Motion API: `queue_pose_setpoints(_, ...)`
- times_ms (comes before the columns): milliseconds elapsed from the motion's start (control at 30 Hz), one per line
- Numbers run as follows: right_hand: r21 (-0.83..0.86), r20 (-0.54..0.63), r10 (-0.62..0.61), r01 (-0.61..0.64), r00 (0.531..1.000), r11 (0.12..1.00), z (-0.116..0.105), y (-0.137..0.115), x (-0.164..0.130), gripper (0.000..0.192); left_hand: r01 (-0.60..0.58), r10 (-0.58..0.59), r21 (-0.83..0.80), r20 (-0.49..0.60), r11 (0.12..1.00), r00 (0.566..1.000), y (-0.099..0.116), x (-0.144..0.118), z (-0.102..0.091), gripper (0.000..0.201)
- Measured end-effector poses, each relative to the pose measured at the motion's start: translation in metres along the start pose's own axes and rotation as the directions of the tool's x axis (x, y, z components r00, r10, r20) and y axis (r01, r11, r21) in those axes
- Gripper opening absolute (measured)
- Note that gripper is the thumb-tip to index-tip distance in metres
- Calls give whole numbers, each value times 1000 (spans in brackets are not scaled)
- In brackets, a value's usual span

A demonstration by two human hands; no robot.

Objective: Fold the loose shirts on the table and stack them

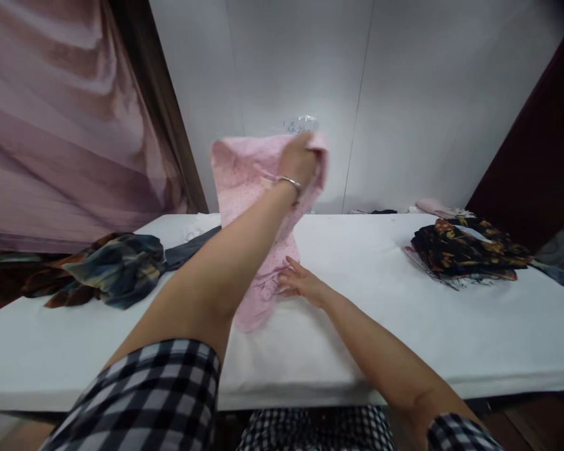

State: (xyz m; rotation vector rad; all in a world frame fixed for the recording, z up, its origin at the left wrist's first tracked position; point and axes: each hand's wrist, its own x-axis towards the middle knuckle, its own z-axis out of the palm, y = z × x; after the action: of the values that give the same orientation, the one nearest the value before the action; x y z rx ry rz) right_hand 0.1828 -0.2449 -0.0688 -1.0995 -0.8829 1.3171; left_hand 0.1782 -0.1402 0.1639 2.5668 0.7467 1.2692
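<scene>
A pink dotted garment (242,181) hangs from my left hand (299,160), which is raised above the white table (376,313) and closed on the cloth's upper edge. A bracelet sits on that wrist. The garment's lower end rests on the table top. My right hand (299,283) lies low on the table with fingers spread, touching the garment's lower part. Both arms wear short checked sleeves.
A crumpled dark plaid cloth (108,268) lies at the table's left end. A stack of dark floral clothes (465,252) sits at the far right. A white wall stands behind the table, a pink curtain (56,125) hangs at left.
</scene>
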Motion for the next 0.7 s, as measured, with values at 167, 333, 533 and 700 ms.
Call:
queue_pose_setpoints(167,188,-20,32,-27,999,982,-48,1,-20,39,-480,558,-285,429,830,710,29,-85,83,52)
queue_pose_setpoints(333,305,-256,186,-103,949,947,-136,22,-90,23,-479,595,-355,435,803,676,-52,-154,99,37)
queue_pose_setpoints(533,-70,-567,52,-111,822,991,-177,27,-118,37,-22,-168,308,575,951,801,-164,-172,90,58)
queue_pose_setpoints(700,-818,-403,-382,-140,832,559,-158,33,-76,47,48,-341,447,604,893,721,-186,-191,101,59)
